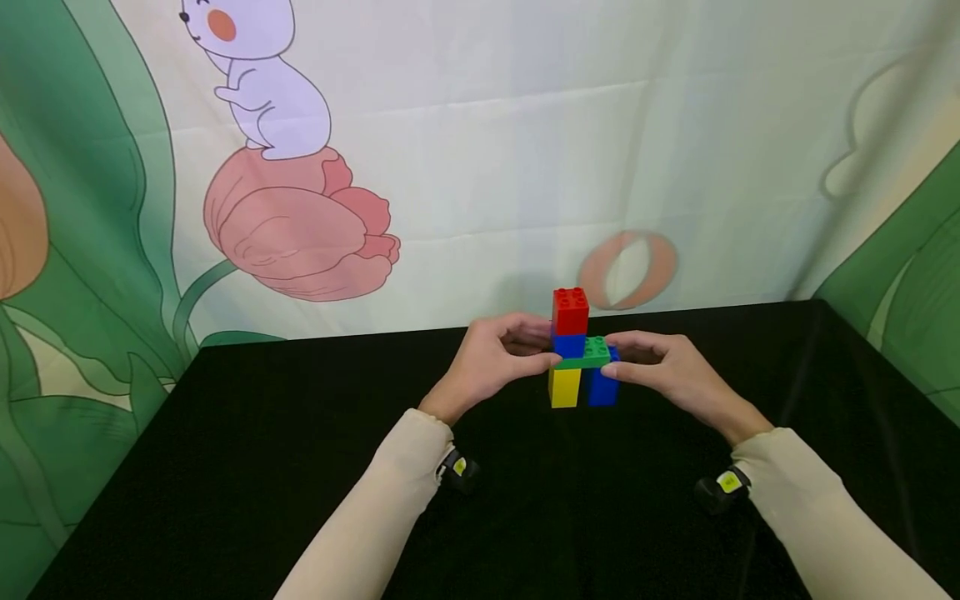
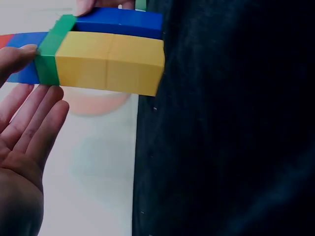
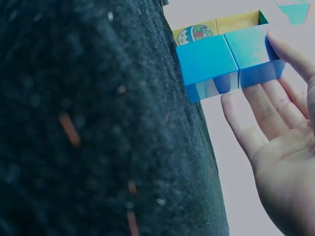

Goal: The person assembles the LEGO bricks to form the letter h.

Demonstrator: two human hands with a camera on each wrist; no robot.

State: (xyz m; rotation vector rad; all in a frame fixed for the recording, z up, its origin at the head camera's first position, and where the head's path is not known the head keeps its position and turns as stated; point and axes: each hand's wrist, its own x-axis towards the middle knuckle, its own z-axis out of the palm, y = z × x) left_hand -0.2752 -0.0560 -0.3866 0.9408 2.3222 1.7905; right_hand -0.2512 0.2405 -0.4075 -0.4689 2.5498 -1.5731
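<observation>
A small arch of toy building bricks stands on the black table. Its legs are a yellow column (image 1: 565,388) and a blue column (image 1: 603,389), each two bricks long in the wrist views. Across both lies a green brick (image 1: 597,353). Above the yellow side sit a blue brick (image 1: 570,345) and a red top piece (image 1: 570,312) with bare studs. My left hand (image 1: 491,354) pinches the structure where blue brick meets green, thumb in front and fingers behind. With thumb and fingers, my right hand (image 1: 671,367) grips the blue column's upper brick (image 3: 253,45).
The black table (image 1: 300,467) stretches out around the bricks. Behind its back edge hangs a pale printed curtain (image 1: 480,183) with a rabbit and flowers, close beyond the structure. A strapped camera (image 1: 459,468) sits on the left wrist, another camera (image 1: 722,490) on the right.
</observation>
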